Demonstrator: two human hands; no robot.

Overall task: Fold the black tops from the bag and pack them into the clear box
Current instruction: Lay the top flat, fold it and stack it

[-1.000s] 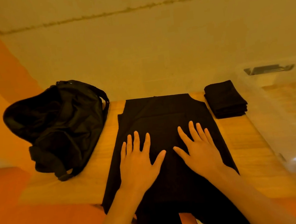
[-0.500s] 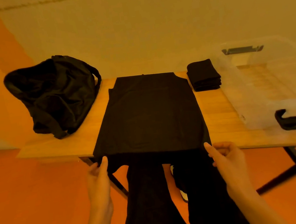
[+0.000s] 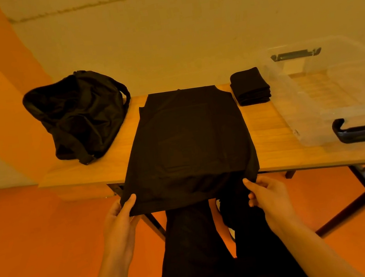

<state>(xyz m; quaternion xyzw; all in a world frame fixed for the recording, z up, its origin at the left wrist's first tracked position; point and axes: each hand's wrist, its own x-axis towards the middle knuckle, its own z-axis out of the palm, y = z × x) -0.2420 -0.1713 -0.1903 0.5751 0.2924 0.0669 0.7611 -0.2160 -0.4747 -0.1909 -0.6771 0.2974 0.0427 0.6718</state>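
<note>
Item 1. Black top [image 3: 189,142]: thin, matte, soft fabric, spread flat in a long tapering rectangle at the centre of the table [image 3: 266,127]. The neck end lay at 12 o'clock. The hem end overhung the near table edge at 6 o'clock and sagged in loose creases.

Item 2. Left hand [image 3: 120,223], at 7 o'clock: pinched the near left hem corner, thumb laid on top of the cloth, fingers beneath and hidden.

Item 3. Right hand [image 3: 270,196], at 5 o'clock: fingers curled tightly round the bunched near right hem corner.

Item 4. Bag [image 3: 79,119], at 10 o'clock: black, slumped, creased woven cloth with webbing straps, mouth gaping, resting on the table's left end just beside the top.

Item 5. Folded stack [image 3: 250,86], at 1 o'clock: several black garments in a neat squared pile, just beside the top's far right corner.

Item 6. Clear box [image 3: 307,103], at 2 to 3 o'clock: transparent rigid plastic, rectangular, wood grain visible through its base; a glossy black clip handle [image 3: 361,132] on the near rim.

Item 7. Table: pale wood-grain board on dark slanted legs, set against a plain cream wall [image 3: 186,33], above an orange floor [image 3: 40,250]. Black trouser legs [image 3: 199,252] hung at 6 o'clock.
</note>
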